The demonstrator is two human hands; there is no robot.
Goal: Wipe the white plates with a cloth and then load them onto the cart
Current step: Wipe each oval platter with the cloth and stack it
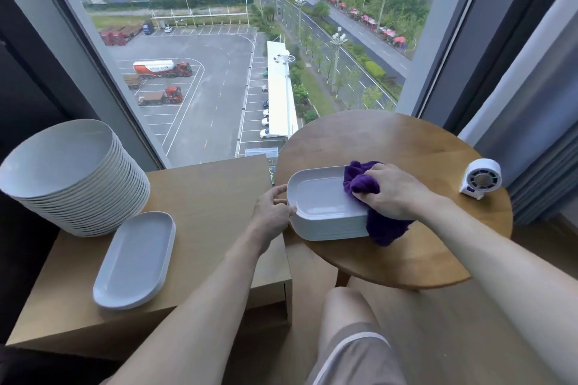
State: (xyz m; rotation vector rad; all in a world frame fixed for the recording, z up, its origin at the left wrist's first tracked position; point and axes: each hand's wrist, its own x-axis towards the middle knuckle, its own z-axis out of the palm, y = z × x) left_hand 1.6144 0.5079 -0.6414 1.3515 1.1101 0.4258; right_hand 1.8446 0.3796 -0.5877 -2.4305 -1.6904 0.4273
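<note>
A stack of white oblong plates (322, 197) stands on the round wooden table (406, 147). My right hand (391, 191) grips a purple cloth (362, 181) and presses it on the right end of the top plate; part of the cloth hangs down over the stack's right side. At the stack's left edge, my left hand (273, 211) holds the rim with thumb and fingers. On the wooden cart top (212, 197) to the left lie a couple of white oblong plates (136, 259) stacked together, beside a tall stack of round white plates (72, 175).
A small white fan (480, 178) stands at the round table's right edge. A large window fills the wall behind both surfaces, with grey curtains at the right. My bare knee (344, 316) shows below the table. A narrow gap separates cart and table.
</note>
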